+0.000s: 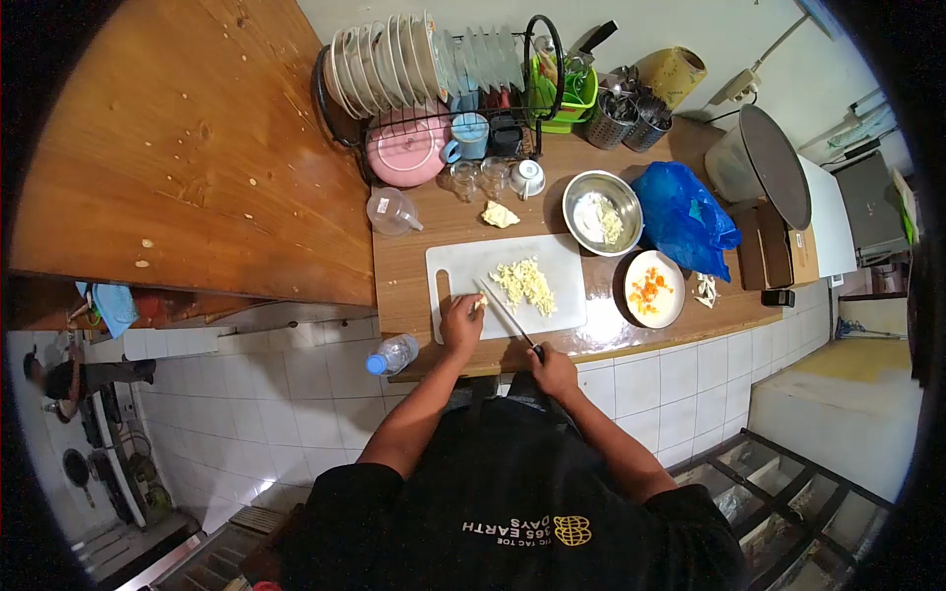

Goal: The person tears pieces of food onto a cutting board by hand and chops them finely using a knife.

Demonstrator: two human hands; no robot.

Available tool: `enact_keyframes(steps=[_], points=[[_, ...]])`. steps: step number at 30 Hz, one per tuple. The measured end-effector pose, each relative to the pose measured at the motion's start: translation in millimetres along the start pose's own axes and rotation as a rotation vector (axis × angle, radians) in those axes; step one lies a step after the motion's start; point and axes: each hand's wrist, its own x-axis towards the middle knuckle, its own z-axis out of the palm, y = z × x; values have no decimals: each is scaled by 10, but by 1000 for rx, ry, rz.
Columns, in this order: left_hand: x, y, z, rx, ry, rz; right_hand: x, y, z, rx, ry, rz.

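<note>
My right hand [554, 372] is closed round the black handle of a kitchen knife [508, 315], its blade slanting up and left over the white cutting board [449, 258]. On the board's left part, my left hand [461, 323] pinches a small pale piece of vegetable [480, 302] close to the knife tip. A loose heap of chopped pale-yellow vegetable [525, 286] lies to the right of the blade. Behind the board sits a larger pale-yellow chunk [500, 215] on the table.
A steel bowl [574, 229] holds more chopped bits. Beside it are a plate [641, 273] with orange pieces and a blue plastic bag [685, 212]. A water bottle [394, 356] stands at the front-left edge. Glasses, a white cup [527, 178] and a dish rack [424, 118] line the back.
</note>
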Motion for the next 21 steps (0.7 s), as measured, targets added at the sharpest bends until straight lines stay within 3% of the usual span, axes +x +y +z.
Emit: enact_keyframes(steps=[12,21], points=[[32,-44,83,15,117,55,-103,-9,130,81,42,-19],[43,-9,52,11,79,10,-67,9,296,55,68,-58]])
